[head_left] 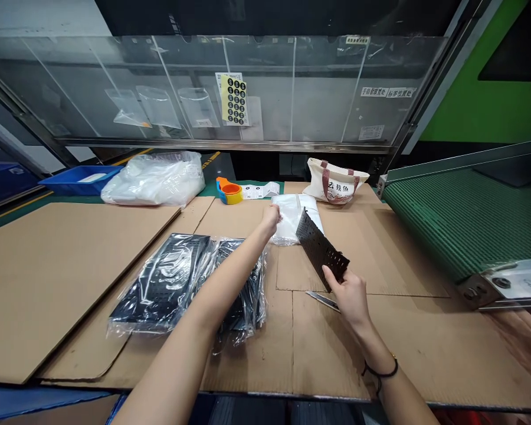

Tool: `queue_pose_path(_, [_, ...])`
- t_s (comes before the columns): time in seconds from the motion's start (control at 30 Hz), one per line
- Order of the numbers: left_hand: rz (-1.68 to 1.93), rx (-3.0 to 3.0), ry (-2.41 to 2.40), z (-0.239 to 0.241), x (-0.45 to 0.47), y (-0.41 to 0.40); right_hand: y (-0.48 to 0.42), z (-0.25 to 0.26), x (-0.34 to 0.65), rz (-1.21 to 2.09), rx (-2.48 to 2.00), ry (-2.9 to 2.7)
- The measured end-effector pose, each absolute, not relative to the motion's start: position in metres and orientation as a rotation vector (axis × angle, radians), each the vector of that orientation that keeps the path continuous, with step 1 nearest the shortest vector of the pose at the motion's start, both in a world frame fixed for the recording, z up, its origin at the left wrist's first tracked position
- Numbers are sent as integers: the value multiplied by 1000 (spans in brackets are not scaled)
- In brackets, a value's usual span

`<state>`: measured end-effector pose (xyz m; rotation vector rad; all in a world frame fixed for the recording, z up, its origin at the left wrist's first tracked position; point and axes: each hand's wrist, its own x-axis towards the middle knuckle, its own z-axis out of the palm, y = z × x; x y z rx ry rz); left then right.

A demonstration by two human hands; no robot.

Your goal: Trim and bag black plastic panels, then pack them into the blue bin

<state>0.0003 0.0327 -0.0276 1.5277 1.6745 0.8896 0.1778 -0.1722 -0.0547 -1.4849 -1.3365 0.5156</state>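
Perforated black panel (322, 251) is held up at a tilt above the cardboard sheets, near the middle of the bench, by the right hand (347, 298). Its fingers (330, 274) clamp the panel's lower end, probably so that its length stays free. The left hand (269, 221) is apart from it, pinching the edge of one clear plastic bag (294, 218), apparently to hold that edge up. The panel's upper end overlaps the bag in view, though whether they touch is hard to tell. Taking the panel as the clock's centre, two plastic-wrapped stacks of black panels (168, 283) lie at nine o'clock; how many panels each holds cannot be counted. One utility knife (322, 300) lies at six o'clock, within easy reach of the right hand. At eleven o'clock are one orange-and-yellow tape dispenser (230, 192) and one strip of labels (261, 190). One canvas tote bag (335, 182) sits at twelve o'clock, and one green conveyor belt (464, 221) runs at three o'clock. Cardboard sheets (57, 277) cover the bench, likely as a protective surface. Three clear bags (159, 106) hang on the acrylic screen (318, 88), probably as samples.
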Motion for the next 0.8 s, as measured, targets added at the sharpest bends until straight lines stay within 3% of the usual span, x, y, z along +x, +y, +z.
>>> queue_pose_path(0.2, [716, 1875, 1658, -29, -8, 10, -192, -55, 181, 772, -1395, -1173])
queue_pose_path(0.4, [545, 2239, 1657, -13, -13, -4, -199, -55, 191, 1507, -1034, -547])
queue_pose_path(0.8, [179, 2682, 1668, 2, 5, -41, -211, -72, 159, 1489, -889, -301])
